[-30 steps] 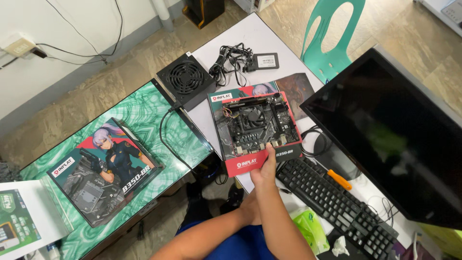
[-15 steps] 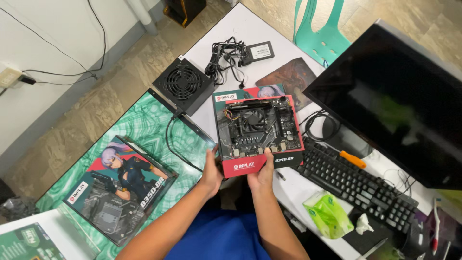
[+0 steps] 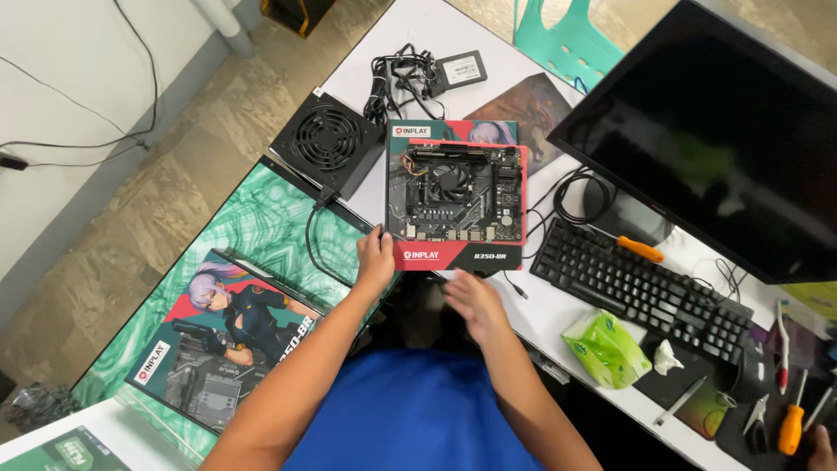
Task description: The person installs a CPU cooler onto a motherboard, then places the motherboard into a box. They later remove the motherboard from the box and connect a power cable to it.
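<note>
Motherboard (image 3: 455, 194) sat flat on top of its red box (image 3: 457, 253), which lay on the white table (image 3: 410, 30) right at the near edge, so the box was basically acting as a work stand that kept the board's underside off the tabletop. My left hand (image 3: 376, 258) was on the box's near left corner, thumb and fingers closed on the edge, looked like it was pinning the box so it didn't slide. My right hand (image 3: 475, 303) was blurred, just off the box's near edge and not touching anything I could make out, fingers loosely spread, holding nothing.

Around it: black power supply (image 3: 327, 144) with its fan grille up, just left of the box, cable trailing off toward the near edge. Bundle of black cables (image 3: 401, 78) and a small flat drive (image 3: 459, 69) further back. Big monitor (image 3: 724, 139) on the right, tilted over a black keyboard (image 3: 641, 288), with an orange-handled screwdriver (image 3: 639, 249) lying at the keyboard's far edge, within reach of the right hand. Green tissue pack (image 3: 606, 349) near the front edge. Another printed box (image 3: 218, 340) lay on the green marbled table (image 3: 253, 218) to my left, well apart from the work. 1 more orange screwdriver (image 3: 792, 427) sat far right with other small tools.
</note>
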`<state>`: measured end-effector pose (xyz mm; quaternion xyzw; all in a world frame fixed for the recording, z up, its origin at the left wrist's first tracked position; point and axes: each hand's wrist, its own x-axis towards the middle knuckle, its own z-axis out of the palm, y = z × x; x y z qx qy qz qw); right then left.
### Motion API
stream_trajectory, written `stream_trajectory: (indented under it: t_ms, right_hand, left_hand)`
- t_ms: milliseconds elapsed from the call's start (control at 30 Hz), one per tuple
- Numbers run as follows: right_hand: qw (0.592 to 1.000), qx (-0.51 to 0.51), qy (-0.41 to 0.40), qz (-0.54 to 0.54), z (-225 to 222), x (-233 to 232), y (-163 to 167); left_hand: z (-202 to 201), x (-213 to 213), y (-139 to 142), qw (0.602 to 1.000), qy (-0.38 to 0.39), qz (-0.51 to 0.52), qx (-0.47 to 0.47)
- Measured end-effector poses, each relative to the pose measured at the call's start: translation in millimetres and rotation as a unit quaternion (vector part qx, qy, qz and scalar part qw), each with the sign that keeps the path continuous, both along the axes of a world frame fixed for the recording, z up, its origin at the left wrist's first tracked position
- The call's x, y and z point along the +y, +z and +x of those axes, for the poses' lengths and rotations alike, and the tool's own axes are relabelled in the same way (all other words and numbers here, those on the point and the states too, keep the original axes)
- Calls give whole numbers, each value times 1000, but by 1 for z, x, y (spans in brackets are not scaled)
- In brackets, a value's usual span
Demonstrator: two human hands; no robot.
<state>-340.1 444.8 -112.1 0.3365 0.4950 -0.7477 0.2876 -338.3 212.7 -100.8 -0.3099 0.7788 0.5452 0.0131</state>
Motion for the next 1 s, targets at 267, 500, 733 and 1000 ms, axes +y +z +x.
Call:
stream_trajectory:
  t_ms: [267, 500, 733, 1000]
  right_hand:
    - [913, 228, 32, 336, -31, 52, 8]
    - [979, 151, 4, 134, -48, 85, 11]
    - [985, 113, 19, 128, -50, 95, 14]
    - [958, 189, 151, 154, -71, 103, 14]
  left_hand:
    - [21, 11, -6, 982, 22, 174, -72]
    - [15, -4, -22, 957, 22, 285, -41]
    - [19, -1, -16, 982, 21, 182, -53]
    - [19, -13, -11, 990, -44, 119, -57]
